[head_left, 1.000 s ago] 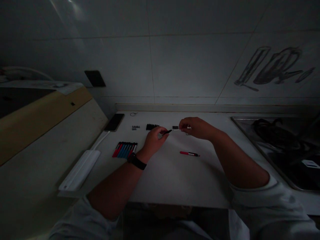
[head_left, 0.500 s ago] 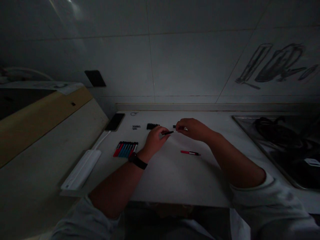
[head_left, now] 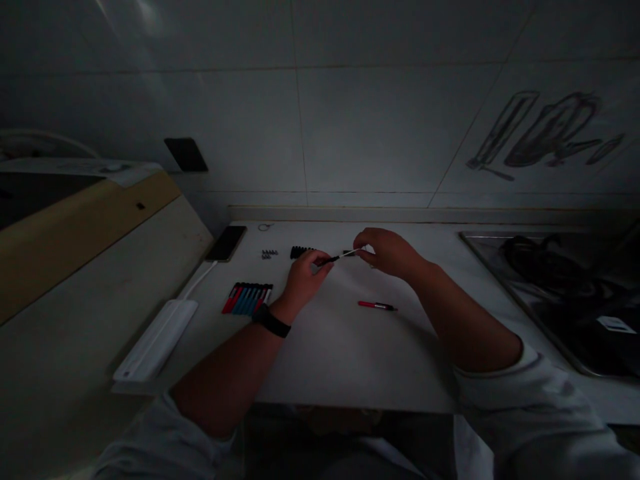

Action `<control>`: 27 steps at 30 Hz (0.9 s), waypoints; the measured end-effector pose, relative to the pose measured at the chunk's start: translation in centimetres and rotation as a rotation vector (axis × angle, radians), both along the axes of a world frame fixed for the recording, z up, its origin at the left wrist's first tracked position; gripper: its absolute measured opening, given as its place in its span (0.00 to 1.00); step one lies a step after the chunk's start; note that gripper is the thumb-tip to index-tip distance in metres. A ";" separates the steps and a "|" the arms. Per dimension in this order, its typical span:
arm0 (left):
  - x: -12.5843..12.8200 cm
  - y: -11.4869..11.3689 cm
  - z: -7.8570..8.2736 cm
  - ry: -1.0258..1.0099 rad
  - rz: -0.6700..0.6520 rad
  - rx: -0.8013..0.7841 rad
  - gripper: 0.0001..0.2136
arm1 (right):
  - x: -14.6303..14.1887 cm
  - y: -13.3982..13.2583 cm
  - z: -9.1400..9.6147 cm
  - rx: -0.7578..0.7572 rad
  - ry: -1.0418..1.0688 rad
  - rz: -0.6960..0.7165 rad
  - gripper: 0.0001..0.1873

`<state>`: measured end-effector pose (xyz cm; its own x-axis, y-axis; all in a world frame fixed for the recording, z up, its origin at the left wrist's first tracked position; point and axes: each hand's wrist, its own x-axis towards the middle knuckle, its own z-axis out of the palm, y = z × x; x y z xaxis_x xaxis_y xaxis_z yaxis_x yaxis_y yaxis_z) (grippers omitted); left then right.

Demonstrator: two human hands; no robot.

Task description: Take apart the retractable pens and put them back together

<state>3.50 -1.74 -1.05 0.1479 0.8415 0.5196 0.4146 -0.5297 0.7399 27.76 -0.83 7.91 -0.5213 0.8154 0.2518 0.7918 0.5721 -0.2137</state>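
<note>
My left hand (head_left: 304, 275), with a dark watch on its wrist, is closed on a dark pen barrel (head_left: 327, 260). My right hand (head_left: 387, 250) pinches a thin white refill (head_left: 351, 253) whose tip meets the barrel's end. Both hands hover over the white counter (head_left: 340, 333). A red pen (head_left: 377, 306) lies on the counter below my right hand. A row of several red and blue pens (head_left: 246, 298) lies left of my left hand. The scene is dim.
A row of small black parts (head_left: 301, 251) and some tiny grey pieces (head_left: 269, 254) lie behind my left hand. A phone (head_left: 227, 243) with a white cable runs to a white power bank (head_left: 153, 341). A sink (head_left: 565, 287) is at the right.
My right hand drew close to the barrel, then pulled back slightly to the right, so the thin white refill now shows between the two hands. My left hand barely moved.
</note>
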 end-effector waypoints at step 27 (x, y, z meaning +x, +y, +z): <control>-0.2 0.2 -0.6 0.106 -0.042 -0.056 0.06 | 2.4 -0.7 3.2 -0.072 -0.109 -0.242 0.16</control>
<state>3.28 -1.50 -1.66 0.2350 0.8605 0.4520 0.4700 -0.5076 0.7221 30.19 -1.56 11.14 -0.3298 0.9334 0.1415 0.9243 0.3498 -0.1525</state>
